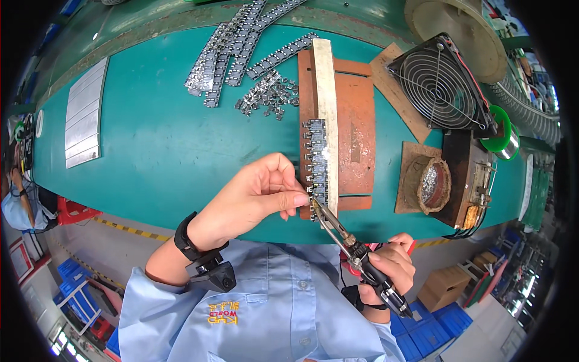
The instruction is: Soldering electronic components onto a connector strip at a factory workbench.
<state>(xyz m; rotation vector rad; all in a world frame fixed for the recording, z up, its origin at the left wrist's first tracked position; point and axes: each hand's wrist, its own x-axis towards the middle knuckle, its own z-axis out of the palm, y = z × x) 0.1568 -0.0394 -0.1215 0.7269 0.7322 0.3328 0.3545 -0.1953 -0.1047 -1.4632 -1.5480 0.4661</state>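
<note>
My right hand [391, 271] is wrapped round the handle of a soldering iron [362, 256] with a thin feed tube along its shaft. The iron's tip reaches the near end of a row of small black circuit boards [316, 158]. That row lies along a pale bar [324, 78] on a reddish-brown wooden fixture [354, 120]. Beside the tip, my left hand [271, 190] pinches at the edge of the row, thumb against fingers. Whatever sits between those fingertips is too small to make out.
Small metal parts [268, 95] are heaped behind my left hand, near stacked strips of boards [229, 48]. A silver panel [86, 113] lies at left. On the right stand a fan [437, 87], a green solder spool [503, 136], a round pot [429, 184] and a dark box [461, 175].
</note>
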